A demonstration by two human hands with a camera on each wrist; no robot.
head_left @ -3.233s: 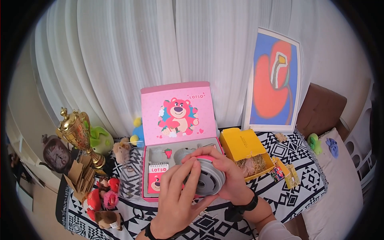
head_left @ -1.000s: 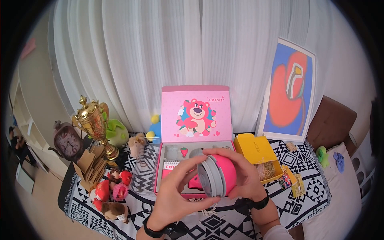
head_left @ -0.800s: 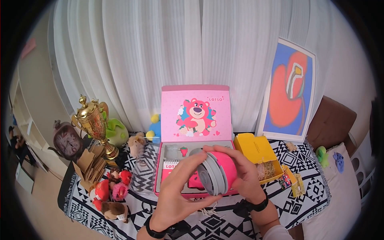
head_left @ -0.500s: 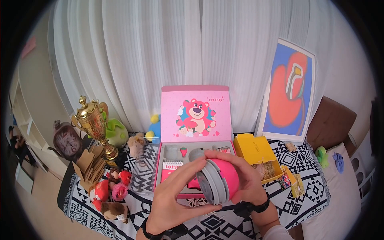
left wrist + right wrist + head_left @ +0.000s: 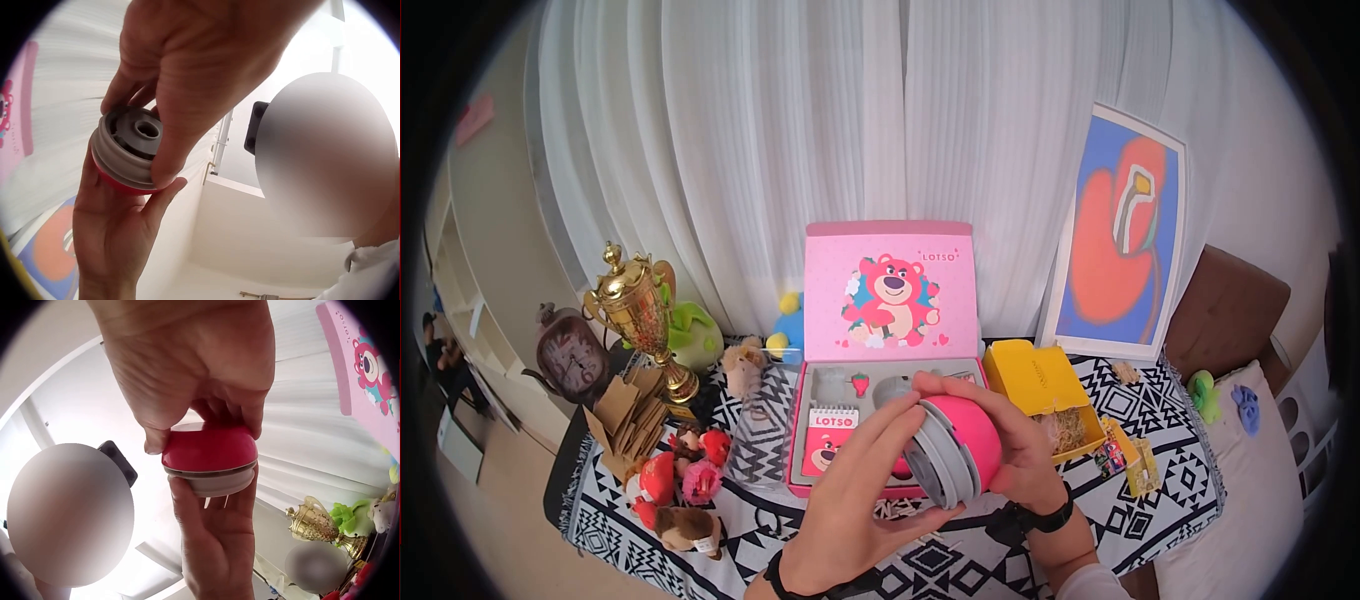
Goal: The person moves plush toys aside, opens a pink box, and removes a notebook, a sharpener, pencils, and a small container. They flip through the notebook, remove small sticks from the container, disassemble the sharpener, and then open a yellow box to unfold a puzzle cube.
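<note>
Above the front of an open pink gift box (image 5: 890,228), both hands hold a pink domed lid (image 5: 972,432) with a ridged grey ring on its underside. My left hand (image 5: 850,510) grips the grey ring between fingers and thumb. The right hand (image 5: 1022,450) curls round the pink dome from the other side. In the left wrist view, the grey underside (image 5: 128,159) shows a round hole in its middle. The right wrist view shows the dome (image 5: 209,449) pinched from above. In the box lie a Lotso notepad (image 5: 828,440) and a small strawberry piece (image 5: 860,385).
At right stands a yellow box (image 5: 1030,375) with straw filling, beside small packets (image 5: 1142,470). A gold trophy (image 5: 635,310), folded cardboard (image 5: 622,415) and plush toys (image 5: 700,480) stand at left. A framed picture (image 5: 1125,230) leans behind.
Since the earliest frame, the lid's grey underside has turned from facing the head camera to facing left. Over the last second, the lid and both hands have shifted slightly right.
</note>
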